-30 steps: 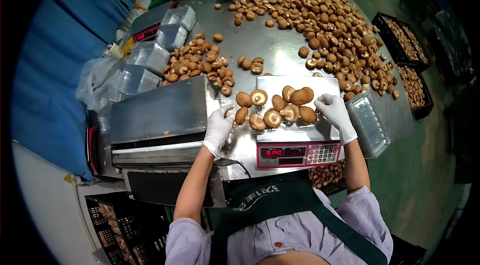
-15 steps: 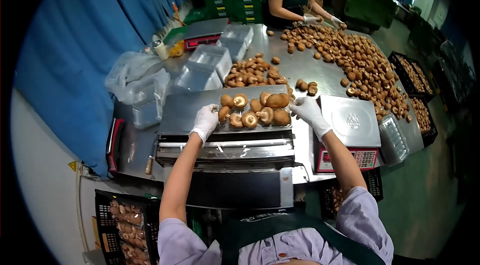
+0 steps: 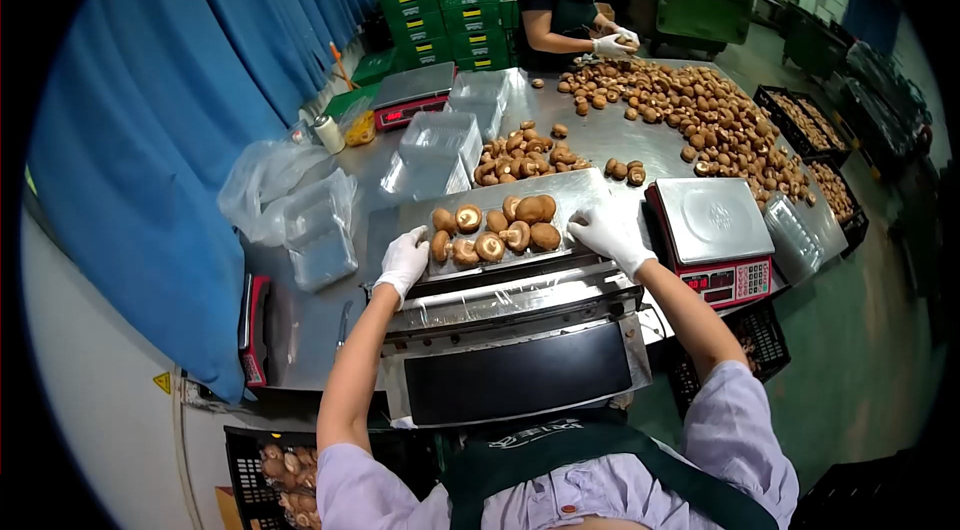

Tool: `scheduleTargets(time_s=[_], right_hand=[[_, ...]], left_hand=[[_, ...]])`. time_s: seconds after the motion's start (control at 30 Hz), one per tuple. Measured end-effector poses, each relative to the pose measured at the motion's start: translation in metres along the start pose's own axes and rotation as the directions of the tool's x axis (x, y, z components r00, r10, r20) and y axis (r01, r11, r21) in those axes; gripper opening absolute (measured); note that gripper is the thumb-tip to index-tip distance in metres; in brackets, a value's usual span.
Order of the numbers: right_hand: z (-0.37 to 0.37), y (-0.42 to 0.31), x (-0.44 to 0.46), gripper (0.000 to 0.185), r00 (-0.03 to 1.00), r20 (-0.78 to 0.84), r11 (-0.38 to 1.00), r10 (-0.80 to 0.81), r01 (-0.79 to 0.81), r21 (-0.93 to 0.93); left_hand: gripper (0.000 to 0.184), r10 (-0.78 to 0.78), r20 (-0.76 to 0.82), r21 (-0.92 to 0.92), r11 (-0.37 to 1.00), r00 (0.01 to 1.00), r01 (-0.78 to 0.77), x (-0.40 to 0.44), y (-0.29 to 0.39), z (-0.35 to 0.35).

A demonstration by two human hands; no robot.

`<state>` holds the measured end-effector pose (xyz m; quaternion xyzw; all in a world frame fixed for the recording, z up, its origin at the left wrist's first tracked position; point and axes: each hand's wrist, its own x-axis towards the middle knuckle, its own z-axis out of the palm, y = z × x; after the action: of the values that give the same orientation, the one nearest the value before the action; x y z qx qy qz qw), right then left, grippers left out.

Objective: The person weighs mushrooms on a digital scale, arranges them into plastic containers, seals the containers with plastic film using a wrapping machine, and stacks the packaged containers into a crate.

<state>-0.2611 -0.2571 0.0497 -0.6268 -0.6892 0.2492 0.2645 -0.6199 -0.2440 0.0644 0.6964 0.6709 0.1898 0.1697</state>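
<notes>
A clear tray of brown mushrooms point(image 3: 489, 247) lies on the metal top of a film-wrapping machine point(image 3: 515, 370). Some caps face up, while others show pale gills and stems. My left hand point(image 3: 405, 261), in a white glove, is at the tray's left end with its fingers bent closed. At the right end, my right hand point(image 3: 610, 236), gloved too, has fingertips pinched together. Whatever thin thing either hand grips is too small or transparent to make out. Shiny clear film point(image 3: 480, 303) stretches over the bar in front of the tray.
Loose mushrooms point(image 3: 525, 157) lie behind the machine, with a bigger heap point(image 3: 700, 110) farther back. A red-based scale point(image 3: 715, 230) stands right; empty clear trays point(image 3: 435, 150) and a plastic bag point(image 3: 265, 185) sit left. Across the table, a co-worker point(image 3: 570, 10) handles mushrooms with gloved hands.
My view has shifted and tilted, so the table looks rotated. Both my hands stay at the tray's ends. The co-worker's hands have come together and lifted from the heap.
</notes>
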Motion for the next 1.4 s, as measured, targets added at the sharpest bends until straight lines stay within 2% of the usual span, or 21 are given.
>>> scheduleTargets(time_s=[0.1, 0.2, 0.23, 0.27, 0.37, 0.47, 0.53, 0.57, 0.63, 0.73, 0.77, 0.8, 0.87, 0.97, 1.03, 1.1, 1.17, 1.23, 1.3, 1.37, 1.4], right_hand=[[-0.024, -0.010, -0.027, 0.025, 0.987, -0.034, 0.963, -0.157, 0.145, -0.225], [-0.048, -0.019, -0.054, 0.029, 0.853, 0.251, 0.655, -0.457, 0.514, -0.554], [-0.050, -0.014, -0.061, 0.037, 0.712, 0.262, 0.485, -0.652, 0.657, -0.577], [-0.051, -0.009, -0.066, 0.041, 0.656, 0.368, 0.391, -0.659, 0.717, -0.577], [-0.053, -0.008, -0.076, 0.041, 0.534, 0.583, 0.188, -0.612, 0.814, -0.549], [-0.048, -0.004, -0.074, 0.039, 0.623, 0.566, 0.338, -0.540, 0.776, -0.532], [-0.042, 0.007, -0.069, 0.034, 0.712, 0.484, 0.564, -0.508, 0.700, -0.438], [-0.042, 0.013, -0.072, 0.023, 0.634, 0.395, 0.506, -0.665, 0.771, -0.386], [-0.044, 0.009, -0.089, 0.012, 0.796, 0.268, 0.710, -0.542, 0.605, -0.360], [-0.069, -0.011, -0.134, 0.009, 0.939, 0.198, 0.948, -0.283, 0.305, -0.095], [-0.088, -0.025, -0.145, 0.011, 0.953, 0.222, 0.976, -0.208, 0.218, -0.022], [-0.112, -0.054, -0.154, 0.013, 0.963, 0.249, 0.993, -0.104, 0.085, 0.084], [-0.150, -0.090, -0.162, 0.014, 0.978, 0.185, 0.942, -0.094, 0.027, 0.336], [-0.169, -0.089, -0.128, 0.012, 0.896, -0.186, 0.691, -0.403, 0.431, 0.581], [-0.160, -0.122, -0.077, 0.010, 0.874, -0.433, 0.822, -0.220, 0.405, 0.400], [-0.124, -0.100, 0.003, 0.021, 0.785, -0.544, 0.775, -0.296, 0.530, 0.344], [-0.069, -0.047, 0.085, 0.035, 0.700, -0.488, 0.819, -0.522, 0.571, -0.057], [-0.012, -0.004, 0.111, 0.043, 0.818, -0.239, 0.842, -0.523, 0.454, -0.291], [0.014, 0.003, 0.099, 0.048, 0.909, -0.037, 0.864, -0.416, 0.383, -0.326], [0.009, 0.006, 0.083, 0.048, 0.898, 0.090, 0.862, -0.430, 0.438, -0.256], [0.017, 0.022, 0.079, 0.041, 0.835, -0.035, 0.805, -0.550, 0.518, -0.291]], left_hand=[[0.033, 0.188, -0.018, 0.058, 0.981, 0.982, -0.187, -0.010, -0.016, -0.020], [0.028, 0.462, 0.131, 0.155, 0.864, 0.877, -0.478, -0.042, -0.010, -0.048], [0.027, 0.585, 0.216, 0.212, 0.754, 0.782, -0.622, -0.048, -0.018, -0.053], [0.029, 0.753, 0.262, 0.300, 0.531, 0.603, -0.793, -0.053, -0.023, -0.056], [0.032, 0.717, 0.537, 0.406, 0.243, 0.445, -0.881, -0.063, -0.031, -0.059], [0.030, 0.760, 0.510, 0.345, 0.249, 0.403, -0.905, -0.058, -0.033, -0.057], [0.027, 0.758, 0.451, 0.282, 0.381, 0.472, -0.881, -0.061, -0.037, -0.052], [0.024, 0.743, 0.399, 0.209, 0.496, 0.537, -0.843, -0.063, -0.040, -0.048], [0.012, 0.550, 0.315, 0.059, 0.802, 0.774, -0.594, -0.082, -0.037, -0.050], [0.011, 0.523, 0.374, -0.112, 0.845, 0.766, -0.523, -0.104, -0.052, -0.070], [0.011, 0.409, 0.491, -0.385, 0.894, 0.769, -0.230, -0.113, -0.046, -0.093], [0.011, 0.328, 0.616, -0.569, 0.814, 0.716, 0.117, -0.120, -0.039, -0.115], [0.008, 0.298, 0.518, -0.729, 0.644, 0.802, 0.232, -0.126, -0.013, -0.161], [0.024, 0.441, -0.063, -0.897, 0.369, 0.896, -0.244, -0.094, 0.006, -0.198], [0.023, 0.390, -0.156, -0.919, 0.280, 0.908, -0.278, -0.057, 0.029, -0.197], [0.037, 0.212, -0.267, -0.821, 0.461, 0.940, -0.337, -0.004, 0.045, -0.157], [0.044, 0.149, -0.271, -0.736, 0.604, 0.951, -0.304, 0.062, 0.013, -0.093], [0.046, 0.389, -0.341, -0.060, 0.899, 0.856, -0.433, 0.097, -0.025, -0.025], [0.047, 0.418, -0.073, 0.203, 0.895, 0.906, -0.397, 0.098, -0.039, 0.013], [0.046, 0.354, 0.013, 0.187, 0.918, 0.935, -0.350, 0.087, -0.043, 0.024], [0.042, 0.398, -0.009, 0.185, 0.902, 0.917, -0.390, 0.074, -0.036, 0.016]])
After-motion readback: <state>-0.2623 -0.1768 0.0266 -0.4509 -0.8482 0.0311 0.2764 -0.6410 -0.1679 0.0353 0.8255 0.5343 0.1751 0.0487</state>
